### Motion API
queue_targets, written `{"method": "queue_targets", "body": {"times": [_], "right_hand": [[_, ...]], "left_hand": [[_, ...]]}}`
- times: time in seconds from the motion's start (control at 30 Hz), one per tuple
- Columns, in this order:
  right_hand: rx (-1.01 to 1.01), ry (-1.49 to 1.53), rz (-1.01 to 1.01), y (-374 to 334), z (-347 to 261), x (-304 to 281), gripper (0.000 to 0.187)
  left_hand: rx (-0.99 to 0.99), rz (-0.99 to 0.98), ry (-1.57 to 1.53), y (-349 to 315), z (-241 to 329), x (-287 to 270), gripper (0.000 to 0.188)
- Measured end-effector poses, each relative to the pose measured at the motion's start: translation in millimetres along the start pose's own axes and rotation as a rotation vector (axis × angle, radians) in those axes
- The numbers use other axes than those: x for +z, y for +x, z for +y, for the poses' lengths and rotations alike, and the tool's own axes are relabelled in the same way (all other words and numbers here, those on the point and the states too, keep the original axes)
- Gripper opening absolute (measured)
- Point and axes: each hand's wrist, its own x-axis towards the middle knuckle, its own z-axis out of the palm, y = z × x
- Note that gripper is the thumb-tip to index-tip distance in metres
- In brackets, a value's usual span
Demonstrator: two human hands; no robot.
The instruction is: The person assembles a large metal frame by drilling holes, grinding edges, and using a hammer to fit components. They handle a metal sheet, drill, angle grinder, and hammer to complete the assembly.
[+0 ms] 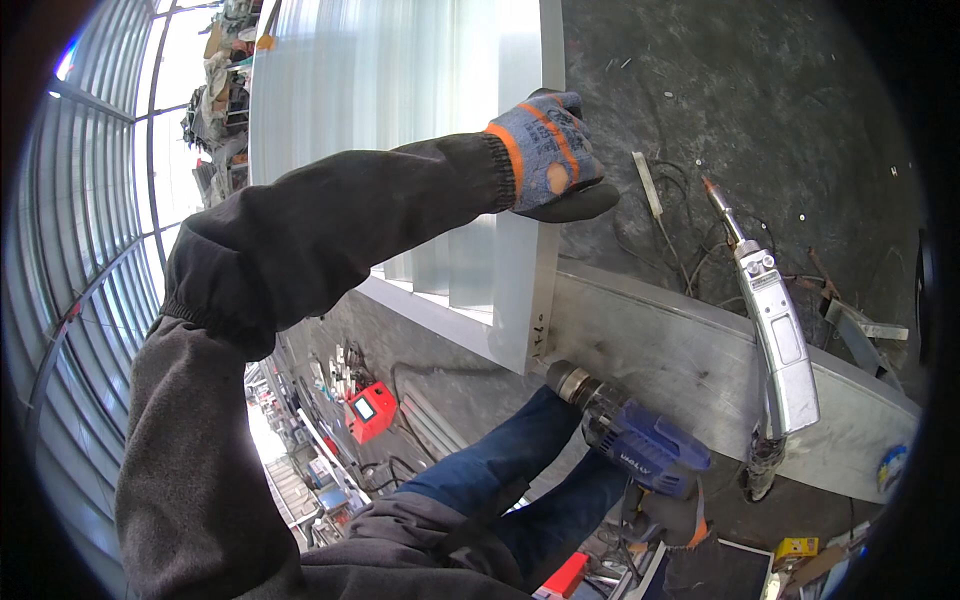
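My left hand (555,158), in a grey-blue and orange work glove, curls over the right edge of a large pale metal frame (545,290) with ribbed panels (390,80). My right hand (670,515), gloved with an orange cuff, is wrapped round the handle of a blue power drill (650,450). The drill's chuck (568,382) points up and left, close by the frame's lower right corner. Whether a bit touches the metal cannot be made out. A silver handheld torch-like tool (785,340) with a copper tip leans across a metal beam (660,335).
The beam runs from the frame's corner toward the right. Cables and metal offcuts (860,335) lie on the dark floor (740,90). A red box with a screen (370,412) stands beyond my legs, near scattered tools. A yellow box (797,547) sits at the lower right.
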Motion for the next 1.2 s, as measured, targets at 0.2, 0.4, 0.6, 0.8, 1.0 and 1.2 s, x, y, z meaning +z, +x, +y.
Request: {"method": "queue_targets", "body": {"times": [0.2, 0.4, 0.6, 0.8, 1.0, 1.2], "right_hand": [[0.046, -0.266, 0.095, 5.5, -11.1, -5.5, 0.011], [0.064, -0.163, 0.152, 5.0, -21.0, -0.9, 0.006], [-0.095, -0.2, 0.111, 5.7, -22.5, 1.9, 0.035], [-0.048, -0.409, 0.191, 2.2, -21.1, -5.8, 0.015], [-0.072, -0.819, 0.049, 12.3, -23.4, -1.1, 0.019], [-0.073, -0.588, 0.293, -6.3, -22.6, 28.2, 0.02]], "left_hand": [[0.034, 0.019, 0.003, 0.3, -0.2, -2.6, 0.035], [-0.009, -0.164, 0.026, 1.4, 0.7, -4.1, 0.023], [0.03, -0.055, -0.006, 3.3, 0.4, -8.8, 0.025], [0.014, -0.3, -0.014, 9.0, 0.7, -14.2, 0.024], [0.057, -0.148, 0.067, 4.8, 4.2, -17.9, 0.027], [0.132, -0.02, -0.036, -1.5, -3.7, -13.0, 0.038]]}}
